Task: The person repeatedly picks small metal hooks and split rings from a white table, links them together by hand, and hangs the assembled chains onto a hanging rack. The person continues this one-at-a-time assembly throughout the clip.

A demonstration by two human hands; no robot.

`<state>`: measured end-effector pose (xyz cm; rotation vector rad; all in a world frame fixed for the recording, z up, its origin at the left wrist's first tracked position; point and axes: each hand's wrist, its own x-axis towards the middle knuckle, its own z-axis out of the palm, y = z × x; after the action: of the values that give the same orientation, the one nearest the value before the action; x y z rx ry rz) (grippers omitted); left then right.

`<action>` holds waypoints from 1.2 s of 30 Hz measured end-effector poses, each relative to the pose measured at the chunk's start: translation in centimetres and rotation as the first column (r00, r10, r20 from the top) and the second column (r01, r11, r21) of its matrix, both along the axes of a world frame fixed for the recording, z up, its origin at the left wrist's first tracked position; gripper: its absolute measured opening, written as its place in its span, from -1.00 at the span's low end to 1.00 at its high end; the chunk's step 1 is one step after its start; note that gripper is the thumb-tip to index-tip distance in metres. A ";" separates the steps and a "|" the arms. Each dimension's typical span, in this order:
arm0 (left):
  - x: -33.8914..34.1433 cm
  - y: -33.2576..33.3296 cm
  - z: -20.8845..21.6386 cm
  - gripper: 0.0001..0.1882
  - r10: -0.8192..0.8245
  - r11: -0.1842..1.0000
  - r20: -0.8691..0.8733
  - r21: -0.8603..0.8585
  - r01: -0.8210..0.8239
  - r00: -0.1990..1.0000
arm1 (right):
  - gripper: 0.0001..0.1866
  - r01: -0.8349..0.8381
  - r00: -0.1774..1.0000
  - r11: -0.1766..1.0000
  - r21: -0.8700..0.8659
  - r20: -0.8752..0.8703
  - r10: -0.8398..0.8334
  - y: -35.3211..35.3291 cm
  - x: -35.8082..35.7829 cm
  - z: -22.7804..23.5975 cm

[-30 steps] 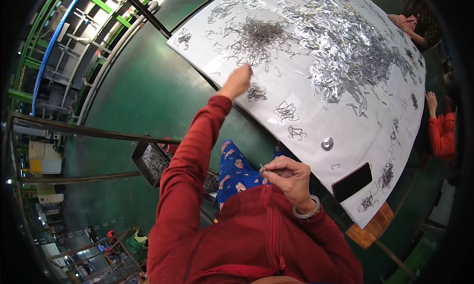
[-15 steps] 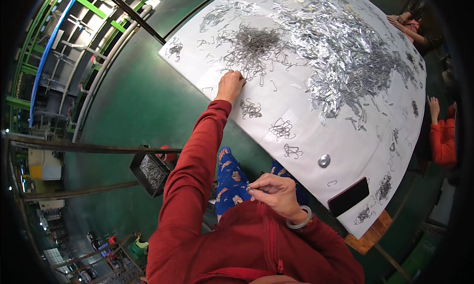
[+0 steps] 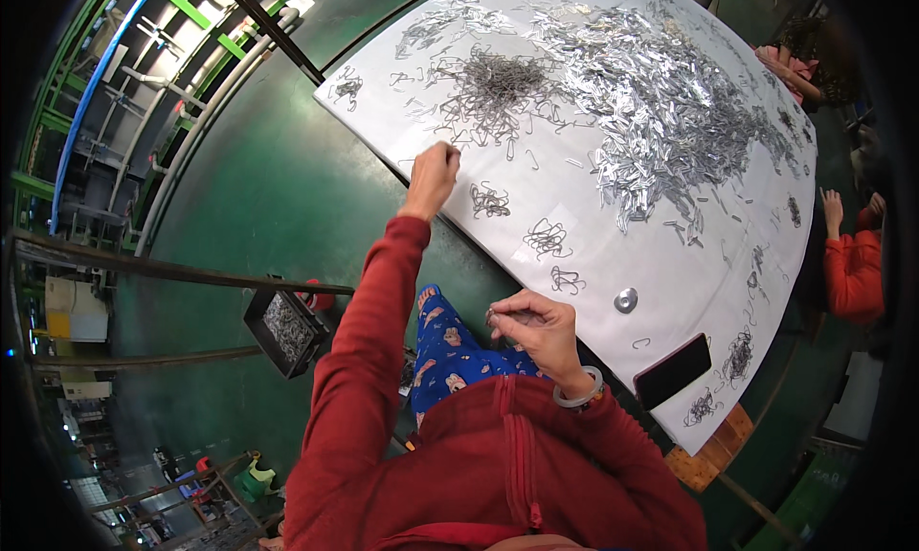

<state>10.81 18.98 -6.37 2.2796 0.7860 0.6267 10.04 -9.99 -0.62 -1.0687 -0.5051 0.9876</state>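
Far left, dark crate (image 3: 285,326) of metal bits on the green floor. Left hand (image 3: 433,179) above the near edge of the white bench (image 3: 603,235), fingers curled; cannot tell whether they grasp anything. Just beyond it, tangled pile of wire hooks (image 3: 503,77); small hook cluster (image 3: 490,201) to its right, on the bench. Right hand (image 3: 544,333) off the edge, fingertips pinching a small metal piece (image 3: 492,316), mostly hidden. Farther right: round metal disc (image 3: 625,300), heap of flat metal strips (image 3: 661,111), dark phone (image 3: 673,372), a co-worker's hand (image 3: 832,209).
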 end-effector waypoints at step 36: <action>-12.2 -15.1 7.2 -0.91 0.098 0.940 0.451 -0.336 0.066 0.887 | -0.82 0.171 0.321 0.982 -0.085 0.947 0.026 19.0 20.9 -4.3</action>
<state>-1.42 3.83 0.87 1.7090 0.6188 0.9197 30.91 8.98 -4.88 -1.8010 -1.3541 0.1685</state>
